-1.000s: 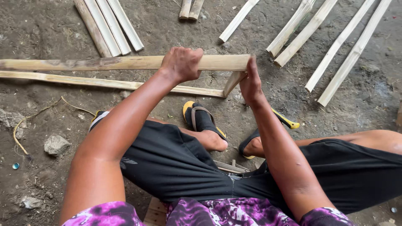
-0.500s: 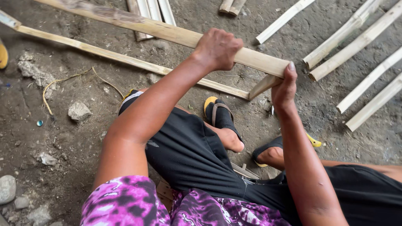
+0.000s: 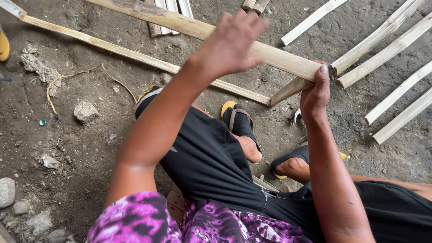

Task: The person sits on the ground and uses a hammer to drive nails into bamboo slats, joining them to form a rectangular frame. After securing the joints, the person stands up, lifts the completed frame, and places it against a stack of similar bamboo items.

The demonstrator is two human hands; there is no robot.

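A thick bamboo pole (image 3: pixel 180 24) slants across the dirt floor from the top left to its cut end near the right. My left hand (image 3: pixel 234 40) hovers on top of the pole with its fingers spread and is slightly blurred. At the pole's end my right hand (image 3: pixel 315 92) is closed around a short pale wooden piece (image 3: pixel 288 90), its thumb pointing up against the cut end. That piece angles down-left to meet a thin bamboo slat (image 3: pixel 117 48) lying under the pole. A small silvery metal bit (image 3: pixel 297 116) shows just below my right hand.
Several split bamboo slats (image 3: pixel 396 54) lie at the right and more (image 3: pixel 168 9) at the top. My feet wear black-and-yellow sandals (image 3: pixel 238 119) below the pole. Stones (image 3: pixel 85 111) and a bent twig (image 3: pixel 54 87) lie on the dirt at the left.
My left hand has let go of the pole and spread its fingers. The pole now slants more steeply in view. My right hand stays at the pole's end.
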